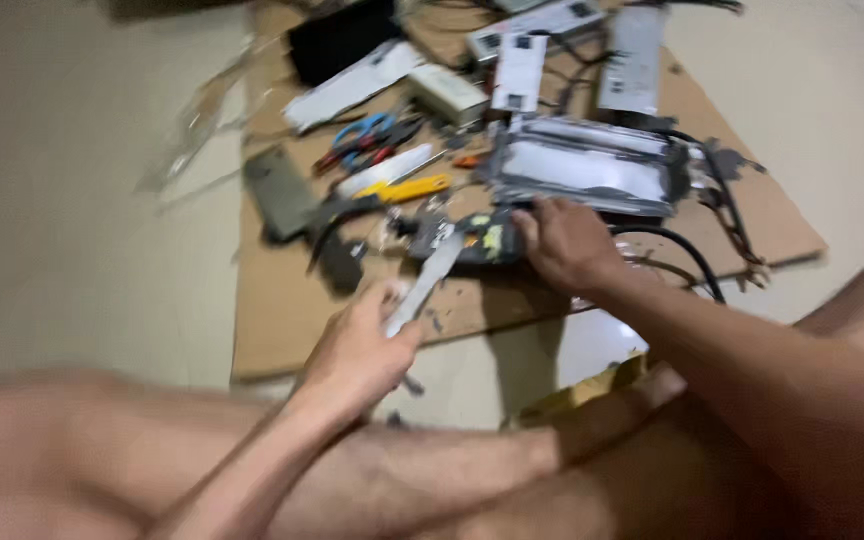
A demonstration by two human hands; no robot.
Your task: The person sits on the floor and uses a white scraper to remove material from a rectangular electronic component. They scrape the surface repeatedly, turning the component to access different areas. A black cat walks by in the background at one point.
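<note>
Pale floor all around, with a big sheet of brown cardboard [282, 310] laid on it as the work surface, and everything I watched sat on that. Footage was pretty blurry, so take the details loosely.

Left hand [357, 350] had its fingers closed around the handle of a flat silvery blade tool [427, 283]. Its long axis ran from about 7 o'clock up to 1 o'clock, tip landing right on the small dark circuit-board gadget [472, 238] near the middle of the cardboard. Right hand [567, 243] was pressed on that gadget's 3 o'clock end, fingers curled over it, pinning it down. So the right hand was the one actually touching the gadget; the left sat off at 7 o'clock, reaching it only through the blade.

Just past it at 12 to 1 o'clock lay a grey metal casing [592, 170], opened up. Yellow-handled cutter [402, 188] and blue scissors [364, 130] sat at 10 to 11 o'clock.
</note>
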